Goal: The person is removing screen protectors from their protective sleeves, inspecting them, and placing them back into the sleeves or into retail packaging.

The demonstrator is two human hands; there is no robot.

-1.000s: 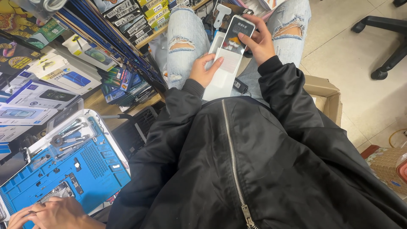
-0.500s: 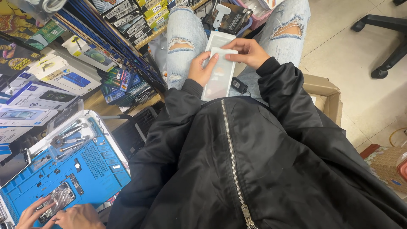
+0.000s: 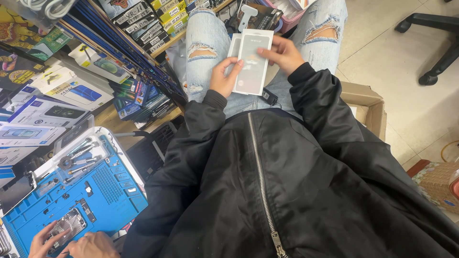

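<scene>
So the person was sitting with both hands up over their lap, top middle of the frame. The left hand (image 3: 221, 79) had its fingers curled around the left edge of a flat grey-and-white pack (image 3: 252, 62), thumb pressed on the front. The right hand (image 3: 285, 53) pinched the pack's right edge, fingers together and clamped on it. A second white flat piece (image 3: 234, 45) peeked out behind the pack on its left side; couldn't tell whether it was a separate sleeve or part of the same thing. The pack sat tilted over the torn light jeans (image 3: 203, 48), above the black zip jacket (image 3: 267, 181).

A small black gadget (image 3: 269, 97) lay on the lap just below the pack.

Lower left of the frame, another person's two hands (image 3: 71, 241) were on an opened phone (image 3: 67, 224) lying on a blue work mat (image 3: 103, 191), with metal tools (image 3: 79, 155) in a tray just above it. Boxed accessories (image 3: 52, 112) were stacked along the left side, and a cardboard box (image 3: 366, 102) sat at the right.
</scene>
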